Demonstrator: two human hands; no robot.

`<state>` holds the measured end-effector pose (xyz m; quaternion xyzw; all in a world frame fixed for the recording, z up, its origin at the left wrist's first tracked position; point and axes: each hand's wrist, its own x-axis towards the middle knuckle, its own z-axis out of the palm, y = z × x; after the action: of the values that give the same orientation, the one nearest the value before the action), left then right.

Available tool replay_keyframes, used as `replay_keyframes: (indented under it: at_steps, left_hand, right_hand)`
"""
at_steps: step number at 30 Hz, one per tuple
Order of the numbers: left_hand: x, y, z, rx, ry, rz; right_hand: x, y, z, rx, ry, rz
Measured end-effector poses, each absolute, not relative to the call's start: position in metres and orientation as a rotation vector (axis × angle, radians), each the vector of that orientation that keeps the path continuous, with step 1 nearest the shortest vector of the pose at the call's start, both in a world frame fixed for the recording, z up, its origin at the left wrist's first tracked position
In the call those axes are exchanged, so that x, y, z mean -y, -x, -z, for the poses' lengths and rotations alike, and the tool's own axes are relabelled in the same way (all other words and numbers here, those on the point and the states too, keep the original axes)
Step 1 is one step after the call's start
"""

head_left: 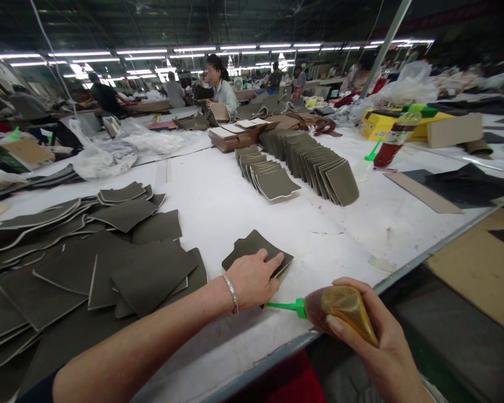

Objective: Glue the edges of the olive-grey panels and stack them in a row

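My left hand (254,278) lies on a dark olive cut piece (252,244) in the middle of the white table, its fingers stretched out and pressing the piece flat. In my right hand (380,324) is a glue bottle (340,310), amber-brown and tipped on its side. Its long green nozzle (283,306) points left, the tip close to the near edge of the piece and partly behind my left hand. A loose heap of similar olive pieces (151,274) with pale edges spreads to the left of my left arm.
Fanned rows of olive pieces (311,162) stand farther back, beside brown stacked pieces (231,137). To the right are a bottle of dark red liquid (397,140), a small green-tipped bottle (365,167) and a yellow box (373,124). A co-worker (222,87) sits beyond the table.
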<state>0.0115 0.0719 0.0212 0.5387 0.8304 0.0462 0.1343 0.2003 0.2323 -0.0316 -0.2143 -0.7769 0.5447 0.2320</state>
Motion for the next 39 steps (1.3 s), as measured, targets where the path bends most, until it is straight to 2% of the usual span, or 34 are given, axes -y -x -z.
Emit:
replay_keyframes:
  at_steps: [5, 10, 18, 24, 31, 39]
  left_hand:
    - [-0.072, -0.011, -0.022, -2.400, -1.563, -0.118]
    - [-0.072, -0.010, -0.022, -2.388, -1.558, -0.107]
    - [-0.075, -0.006, -0.021, -2.359, -1.570, -0.096]
    - [-0.075, -0.005, -0.023, -2.335, -1.547, -0.092]
    - [-0.076, -0.004, -0.024, -2.334, -1.564, -0.050]
    - [-0.076, -0.004, -0.022, -2.338, -1.548, -0.099]
  right_hand:
    - [-0.233, -0.201, 0.031, 2.120, 0.616, -1.340]
    - [-0.228, -0.202, 0.034, 2.126, 0.560, -1.492]
    - [-0.254, -0.186, 0.024, 1.962, 0.668, -1.243]
    - [-0.251, -0.191, 0.027, 2.063, 0.600, -1.359]
    - [-0.258, -0.188, 0.028, 1.960, 0.637, -1.203]
    - [-0.254, -0.189, 0.025, 1.969, 0.685, -1.292]
